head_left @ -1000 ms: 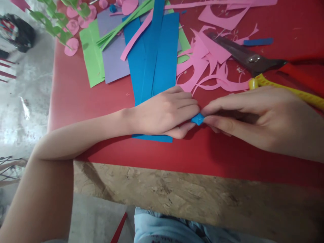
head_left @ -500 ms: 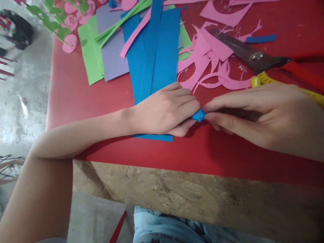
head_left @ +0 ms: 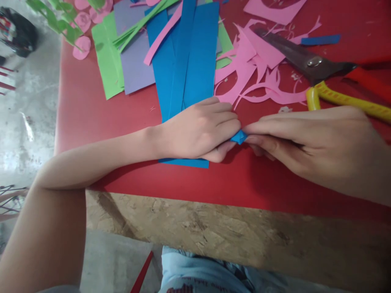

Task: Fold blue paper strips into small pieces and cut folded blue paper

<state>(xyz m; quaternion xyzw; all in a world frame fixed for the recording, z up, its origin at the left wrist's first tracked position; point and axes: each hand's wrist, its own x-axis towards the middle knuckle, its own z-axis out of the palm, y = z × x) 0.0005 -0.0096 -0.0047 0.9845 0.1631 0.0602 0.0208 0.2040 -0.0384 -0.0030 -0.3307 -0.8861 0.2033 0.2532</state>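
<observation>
Folded blue piece [head_left: 239, 137] is located between the two hands, above the red tabletop [head_left: 171, 181]; we cannot tell whether it touches the surface. We hold its left side with the left hand [head_left: 203, 129]: back of hand up, fingers curled, thumb and forefinger drawn closely around it. We hold the opposite tip with the right hand [head_left: 324, 142], thumb and forefinger pinched together. Progress, as we judge it: the piece is already in a compact, faceted form, so shaping looks well advanced. Whether any folding is left, we cannot tell; fingers cover both ends. A long blue strip [head_left: 182, 57] lies flat and unfolded. Scissors [head_left: 314, 62] lie beside pink offcuts [head_left: 267, 51], gripped by neither hand.
</observation>
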